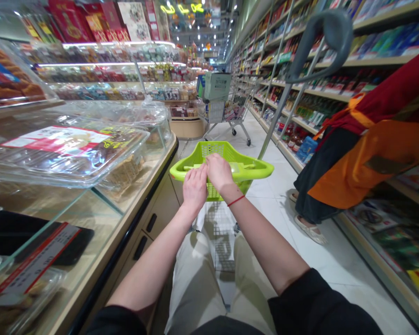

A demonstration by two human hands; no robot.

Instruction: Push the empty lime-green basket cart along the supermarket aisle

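Note:
A bright green plastic shopping cart (261, 170) with perforated walls stands in front of my legs, low in the middle of the view. My left hand (194, 187) is closed over the near rim, which forms the handle, left of its middle. Right beside it, my right hand (219, 170) grips the same handle, a little farther forward; a red string circles that wrist. The two hands touch each other. Fingertips on the far side of the handle are hidden, and most of the cart's inside is too.
Close on my left runs a display counter (153, 179) with clear food trays (125, 135). Ahead stands a loaded metal cart (226, 111). At right, a person with an orange apron (366, 172) stands by the shelves. A grey loop handle on a pole (277, 114) rises nearby.

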